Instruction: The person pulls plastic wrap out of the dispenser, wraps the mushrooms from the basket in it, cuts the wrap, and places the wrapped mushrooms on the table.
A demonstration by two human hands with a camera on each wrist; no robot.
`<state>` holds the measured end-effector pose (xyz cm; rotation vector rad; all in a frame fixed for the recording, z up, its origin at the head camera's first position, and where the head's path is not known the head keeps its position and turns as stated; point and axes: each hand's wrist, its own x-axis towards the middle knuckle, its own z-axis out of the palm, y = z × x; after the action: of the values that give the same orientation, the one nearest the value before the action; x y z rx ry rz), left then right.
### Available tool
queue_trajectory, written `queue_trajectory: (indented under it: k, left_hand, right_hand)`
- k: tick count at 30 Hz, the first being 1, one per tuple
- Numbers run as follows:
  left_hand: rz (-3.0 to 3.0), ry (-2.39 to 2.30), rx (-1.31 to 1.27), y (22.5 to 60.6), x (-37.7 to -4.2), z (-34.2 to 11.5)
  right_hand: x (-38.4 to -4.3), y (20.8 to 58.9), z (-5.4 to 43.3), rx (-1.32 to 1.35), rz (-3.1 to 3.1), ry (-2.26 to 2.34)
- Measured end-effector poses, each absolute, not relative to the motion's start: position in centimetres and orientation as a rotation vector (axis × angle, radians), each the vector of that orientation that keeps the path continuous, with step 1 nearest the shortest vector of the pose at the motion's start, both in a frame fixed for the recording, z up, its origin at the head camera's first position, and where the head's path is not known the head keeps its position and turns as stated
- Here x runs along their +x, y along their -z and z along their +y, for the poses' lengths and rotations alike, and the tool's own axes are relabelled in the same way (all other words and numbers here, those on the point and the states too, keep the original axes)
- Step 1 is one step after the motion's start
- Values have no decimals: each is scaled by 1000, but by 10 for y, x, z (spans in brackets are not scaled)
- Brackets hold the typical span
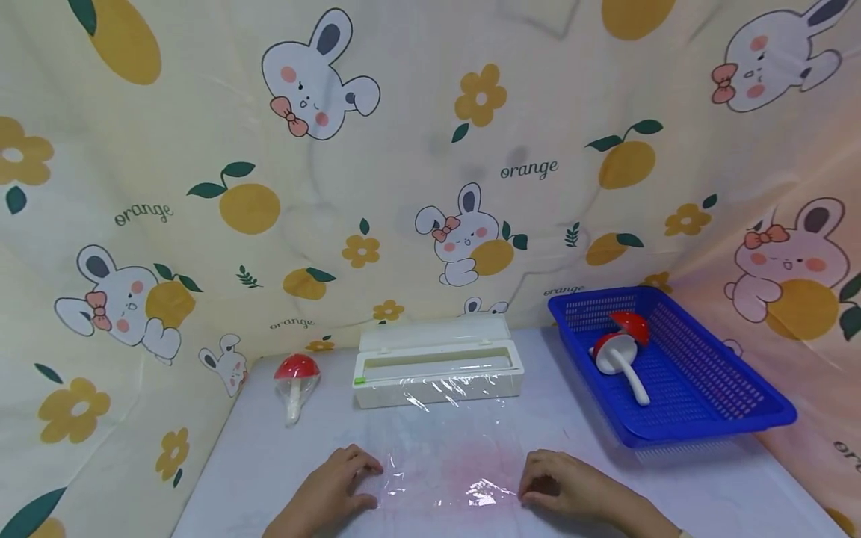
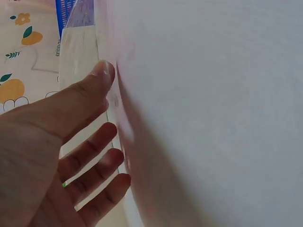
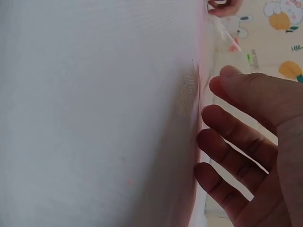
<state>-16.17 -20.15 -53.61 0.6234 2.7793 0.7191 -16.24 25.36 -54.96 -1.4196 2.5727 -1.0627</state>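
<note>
A clear sheet of plastic wrap [image 1: 444, 474] stretches over the white table from an open white dispenser box [image 1: 437, 391] toward the front. At its left edge, my left hand [image 1: 329, 486] holds the wrap with thumb and forefinger, and the other fingers are spread in the left wrist view. My right hand [image 1: 572, 482] pinches the opposite edge, its thumb [image 3: 232, 75] close to the forefinger. On the left stands a toy mushroom [image 1: 294, 388] with a red cap and clear film around it.
A blue plastic basket [image 1: 699, 433] stands at the right, with red-capped toy mushrooms [image 1: 625, 366] inside. Behind the table hangs a cream cloth [image 1: 403, 164] printed with rabbits and oranges. The dispenser's lid [image 1: 437, 332] is raised against it.
</note>
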Motion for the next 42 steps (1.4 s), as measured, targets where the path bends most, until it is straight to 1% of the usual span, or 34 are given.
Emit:
queue_trajectory:
  k: [7,12,16,21,24,28,37,42]
  left_hand:
    - [2831,-629,714,539,-163,-203]
    - [2856,-588,780,539,-163,-204]
    - [2870,-554,797,539,-165,-205]
    - [2882,-533,826,541,-166,-206]
    - [2890,-533,854,542,-165,-206]
    - [2879,-539,833,541,-164,-205]
    - [2870,-522,772,542,-166,-204]
    - [2864,-515,740,542,-168,-203]
  right_hand:
    - [-166,551,253,-1453,2551,1146]
    - [-169,548,255,-1427,2593,1166]
    - [-171,540,259,-1409,2659,1183]
    - [-176,522,266,-1462,2713,1255]
    - [-177,507,271,-1404,2787,1263]
    - [-179,486,280,-1258,2884,1250]
    - [-194,447,303,-1123,3089,1200]
    - [-205,427,320,-869,3226,1127]
